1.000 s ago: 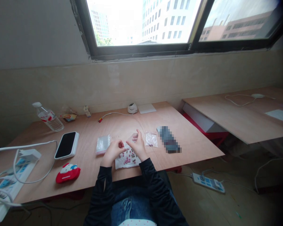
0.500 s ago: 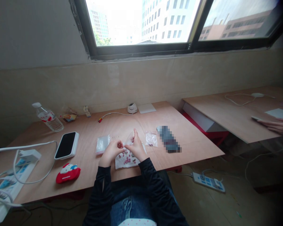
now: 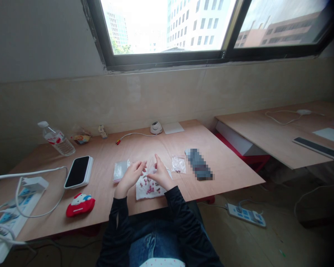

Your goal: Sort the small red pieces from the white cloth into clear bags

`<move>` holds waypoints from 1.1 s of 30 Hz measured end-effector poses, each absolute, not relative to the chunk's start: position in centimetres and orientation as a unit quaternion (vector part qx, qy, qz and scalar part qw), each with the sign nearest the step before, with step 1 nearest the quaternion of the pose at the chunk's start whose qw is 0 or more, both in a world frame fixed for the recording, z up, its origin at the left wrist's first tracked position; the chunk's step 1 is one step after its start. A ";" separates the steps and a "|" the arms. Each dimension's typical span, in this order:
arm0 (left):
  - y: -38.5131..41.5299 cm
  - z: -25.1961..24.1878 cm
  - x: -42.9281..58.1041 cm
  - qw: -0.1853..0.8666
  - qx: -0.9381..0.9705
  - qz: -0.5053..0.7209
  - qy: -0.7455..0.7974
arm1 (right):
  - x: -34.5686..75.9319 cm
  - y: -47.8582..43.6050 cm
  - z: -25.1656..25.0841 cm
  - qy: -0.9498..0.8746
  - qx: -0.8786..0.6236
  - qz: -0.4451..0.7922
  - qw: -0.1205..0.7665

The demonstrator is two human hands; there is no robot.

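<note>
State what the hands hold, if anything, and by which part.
Right hand: seemingly a clear plastic bag, by a part I cannot make out. Left hand: cannot tell.

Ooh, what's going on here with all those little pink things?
A person sits at a wooden table, both hands up close together. The right hand seems to hold a small clear bag, and the left hand is right beside it. Below them, pink pieces lie on a white sheet. Another little bag lies to the right.
</note>
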State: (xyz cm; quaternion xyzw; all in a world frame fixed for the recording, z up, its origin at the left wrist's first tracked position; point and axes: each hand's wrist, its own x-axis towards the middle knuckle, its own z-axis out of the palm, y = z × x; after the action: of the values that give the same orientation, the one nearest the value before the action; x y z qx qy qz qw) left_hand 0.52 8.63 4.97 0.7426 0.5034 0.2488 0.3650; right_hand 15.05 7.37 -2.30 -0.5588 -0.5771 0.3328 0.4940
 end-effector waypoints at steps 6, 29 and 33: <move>7.5 6.0 1.6 0.333 0.748 0.267 0.507 | 15.1 7.4 -2.1 -0.586 -0.561 0.331 0.482; 7.3 7.5 1.6 0.373 0.734 0.315 0.473 | 18.4 6.3 1.9 -0.571 -0.391 0.527 0.494; 7.0 7.8 1.8 0.387 0.732 0.330 0.453 | 18.3 5.8 2.5 -0.579 -0.364 0.551 0.479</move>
State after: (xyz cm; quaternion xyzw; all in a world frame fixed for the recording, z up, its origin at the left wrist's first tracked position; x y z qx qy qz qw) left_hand 1.80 7.03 7.79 0.7324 0.4526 0.3303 0.3869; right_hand 18.31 5.84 2.53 -0.3638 -0.5790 0.5505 0.4788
